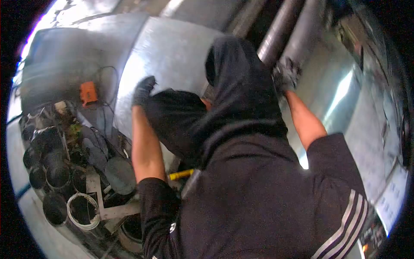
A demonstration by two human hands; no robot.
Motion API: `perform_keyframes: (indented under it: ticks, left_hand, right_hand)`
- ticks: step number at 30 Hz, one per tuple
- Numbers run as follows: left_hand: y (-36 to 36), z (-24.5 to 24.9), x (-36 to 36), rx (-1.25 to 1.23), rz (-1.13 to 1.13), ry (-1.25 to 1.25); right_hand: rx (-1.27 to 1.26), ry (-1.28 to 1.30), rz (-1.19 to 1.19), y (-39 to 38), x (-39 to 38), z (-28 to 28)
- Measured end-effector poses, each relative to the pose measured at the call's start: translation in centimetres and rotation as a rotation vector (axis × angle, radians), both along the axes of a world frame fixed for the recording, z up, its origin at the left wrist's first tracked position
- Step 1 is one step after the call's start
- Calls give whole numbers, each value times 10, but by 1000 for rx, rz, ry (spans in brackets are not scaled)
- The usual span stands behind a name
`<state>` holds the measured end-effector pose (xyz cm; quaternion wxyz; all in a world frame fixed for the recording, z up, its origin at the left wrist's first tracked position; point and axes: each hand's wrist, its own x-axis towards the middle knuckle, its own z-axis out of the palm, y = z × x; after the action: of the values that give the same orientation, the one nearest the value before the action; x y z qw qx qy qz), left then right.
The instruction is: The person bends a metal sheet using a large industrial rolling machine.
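Note:
My left hand point(143, 91), in a dark glove, is beside my bent left knee, over a shiny metal sheet point(174, 56). Its fingers look curled in; what they hold, if anything, is hidden. My right hand point(287, 75), in a grey and black glove, is past my right knee at the lower end of a long metal roller point(280, 32). Blur smears its fingers, so I cannot tell how they are bent. A broad, curved metal sheet point(340, 93) lies right of that hand. My black trousers and shirt fill the middle and bottom of the view.
An orange box point(88, 93) with a cable stands at the left. Below it are several dark open-ended tubes point(57, 176), a white ring point(83, 211) and a flat angled metal piece point(114, 212). A yellow handle point(181, 174) shows beside my left arm.

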<state>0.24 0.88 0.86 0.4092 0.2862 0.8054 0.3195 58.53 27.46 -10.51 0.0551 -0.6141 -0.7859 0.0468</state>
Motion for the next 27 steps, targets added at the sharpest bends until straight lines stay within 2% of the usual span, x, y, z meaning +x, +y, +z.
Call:
perform_keyframes:
  ticks: [1, 3, 5, 7, 11, 15, 19, 21, 23, 25, 27]
  left_hand:
    - [5, 15, 7, -39, 21, -3]
    - [3, -4, -10, -9, -41, -4]
    - [11, 31, 28, -41, 122, -47]
    - [13, 29, 25, -89, 80, 18]
    - [11, 31, 25, -62, 81, -20]
    - [11, 35, 29, -96, 134, -23]
    - [10, 38, 27, -108, 69, 44]
    - [12, 35, 29, -108, 25, 54]
    - [12, 34, 28, -125, 81, 20]
    - [13, 32, 24, -118, 64, 10]
    - [10, 35, 21, -118, 46, 8]
  right_hand:
    - [-30, 103, -81, 16, 12, -43]
    - [36, -94, 45, 5, 2, 17]
    - [8, -161, 55, -2, -5, 41]
    - [5, -210, 78, -3, -5, 43]
    - [-2, -226, 31, -7, -11, 46]
    - [1, -173, 51, -3, -8, 43]
    - [49, -141, 86, 0, -3, 33]
    - [33, -148, 87, -1, -2, 41]
    - [21, -148, 86, -5, -9, 50]
    - [-91, -153, -17, -9, -15, 62]
    - [-25, -218, 5, -7, -16, 64]
